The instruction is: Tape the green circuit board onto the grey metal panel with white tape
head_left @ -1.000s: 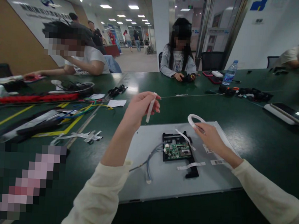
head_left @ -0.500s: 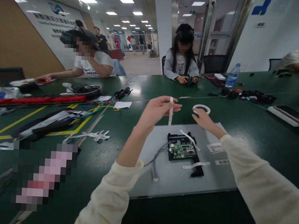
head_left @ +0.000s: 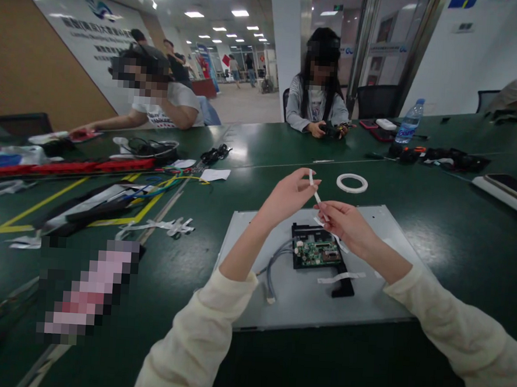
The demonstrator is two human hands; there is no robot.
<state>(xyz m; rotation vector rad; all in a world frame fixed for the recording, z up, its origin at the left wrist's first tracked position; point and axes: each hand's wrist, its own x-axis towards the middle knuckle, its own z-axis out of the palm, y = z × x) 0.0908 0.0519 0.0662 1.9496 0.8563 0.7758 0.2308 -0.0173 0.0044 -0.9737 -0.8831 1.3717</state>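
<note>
Between my two hands a short strip of white tape (head_left: 314,191) is stretched above the far side of a grey metal panel (head_left: 247,228). My left hand (head_left: 288,196) pinches its upper end, and my right hand (head_left: 346,225) pinches the lower end. Below them on the panel lies a green circuit board (head_left: 318,254) in a black bracket (head_left: 344,285), with grey cables (head_left: 270,270) running off its left side. Another tape strip (head_left: 341,278) crosses the bracket's lower arm. A strip at the bracket's top right is partly hidden by my right hand.
A white tape roll (head_left: 352,183) lies flat beyond the panel. Tangled tape scraps (head_left: 175,227) and a black bundle (head_left: 95,207) are at the left. A water bottle (head_left: 410,122) and a phone (head_left: 515,189) are at the right. Two people sit across the table.
My right hand has come away from the tape roll and moved left to grip the strip's lower end. The strip, hanging straight before, is now slanted between both hands.
</note>
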